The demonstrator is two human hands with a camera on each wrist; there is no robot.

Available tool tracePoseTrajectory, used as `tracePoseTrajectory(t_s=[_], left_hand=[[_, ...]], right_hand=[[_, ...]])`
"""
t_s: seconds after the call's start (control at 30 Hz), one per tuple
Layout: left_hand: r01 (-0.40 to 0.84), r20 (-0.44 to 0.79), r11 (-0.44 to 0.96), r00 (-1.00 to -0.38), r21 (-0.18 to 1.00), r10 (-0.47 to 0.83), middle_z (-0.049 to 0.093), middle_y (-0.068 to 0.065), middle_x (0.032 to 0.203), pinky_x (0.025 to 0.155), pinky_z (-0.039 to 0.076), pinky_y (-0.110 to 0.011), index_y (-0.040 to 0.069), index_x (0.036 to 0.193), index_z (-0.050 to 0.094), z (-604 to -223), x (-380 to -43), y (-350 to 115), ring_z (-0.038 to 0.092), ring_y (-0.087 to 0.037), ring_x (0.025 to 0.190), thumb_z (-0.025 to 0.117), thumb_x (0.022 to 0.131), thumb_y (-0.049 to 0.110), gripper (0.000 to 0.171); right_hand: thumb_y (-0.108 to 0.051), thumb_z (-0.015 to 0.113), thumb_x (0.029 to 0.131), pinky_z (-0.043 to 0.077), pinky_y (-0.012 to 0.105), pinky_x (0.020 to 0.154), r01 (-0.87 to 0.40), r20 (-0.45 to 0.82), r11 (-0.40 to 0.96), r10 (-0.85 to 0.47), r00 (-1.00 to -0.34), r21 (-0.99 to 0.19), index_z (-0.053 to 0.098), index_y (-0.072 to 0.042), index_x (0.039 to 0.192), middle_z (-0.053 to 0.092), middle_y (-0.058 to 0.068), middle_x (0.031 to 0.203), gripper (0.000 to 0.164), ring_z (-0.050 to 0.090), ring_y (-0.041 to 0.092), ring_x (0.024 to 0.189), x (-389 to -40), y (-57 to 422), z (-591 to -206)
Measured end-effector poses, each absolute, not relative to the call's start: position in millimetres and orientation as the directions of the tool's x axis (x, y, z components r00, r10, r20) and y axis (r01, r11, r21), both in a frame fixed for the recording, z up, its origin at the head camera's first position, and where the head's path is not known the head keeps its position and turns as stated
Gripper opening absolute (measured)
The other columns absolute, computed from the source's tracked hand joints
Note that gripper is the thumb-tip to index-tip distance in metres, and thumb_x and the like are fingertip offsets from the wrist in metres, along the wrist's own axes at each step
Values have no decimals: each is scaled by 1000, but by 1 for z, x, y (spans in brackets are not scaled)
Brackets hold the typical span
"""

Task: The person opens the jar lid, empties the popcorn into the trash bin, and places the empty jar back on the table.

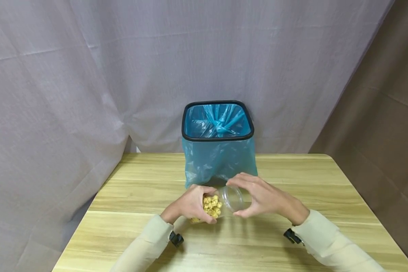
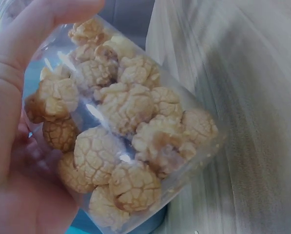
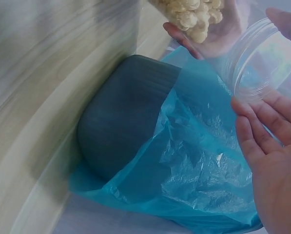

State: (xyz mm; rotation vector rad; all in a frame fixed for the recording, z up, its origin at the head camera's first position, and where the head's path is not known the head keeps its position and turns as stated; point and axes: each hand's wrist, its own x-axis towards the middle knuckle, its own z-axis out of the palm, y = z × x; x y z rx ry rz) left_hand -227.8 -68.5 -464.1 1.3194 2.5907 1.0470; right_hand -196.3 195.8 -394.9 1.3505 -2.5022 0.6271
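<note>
My left hand (image 1: 194, 204) is wrapped around a clear plastic jar (image 2: 184, 92) of yellow popcorn (image 1: 212, 206), tilted over the table. In the left wrist view the thumb lies along the jar's wall and round popcorn pieces (image 2: 126, 107) show through it. My right hand (image 1: 260, 194) pinches a clear round lid (image 1: 233, 198) by its rim, thumb below and fingers above in the head view. The lid stands on edge at the jar's mouth end, overlapping it in the right wrist view, where part of the lid (image 3: 257, 63) shows between thumb and fingers.
Just beyond the hands stands a trash bin with a black rim (image 1: 217, 139) and a blue bag (image 1: 221, 158) draped over it; the bag is knotted inside. A dark bin wall (image 3: 126, 117) shows below the bag. Grey curtains (image 1: 156, 68) hang behind the wooden table (image 1: 129, 226).
</note>
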Motion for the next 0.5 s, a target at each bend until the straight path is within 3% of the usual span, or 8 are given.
tracePoseTrajectory(t_s=[0.23, 0.5], left_hand=[[668, 195, 346, -596, 658, 779, 70, 17, 97, 68, 54, -14, 18, 116, 65, -465, -227, -69, 63, 6, 79, 87, 57, 40, 66], [584, 98, 343, -593, 736, 799, 70, 18, 95, 72, 56, -18, 27, 113, 63, -470, -225, -67, 65, 3, 82, 88, 58, 33, 61]], right_hand=[[-52, 82, 66, 56, 29, 85, -864, 397, 458, -768, -503, -208, 58, -13, 126, 61, -5, 119, 76, 58, 10, 105, -193, 195, -395], [-48, 84, 65, 56, 30, 89, -910, 412, 393, -812, -412, -135, 58, -8, 125, 61, -2, 120, 77, 57, 10, 108, -192, 194, -395]])
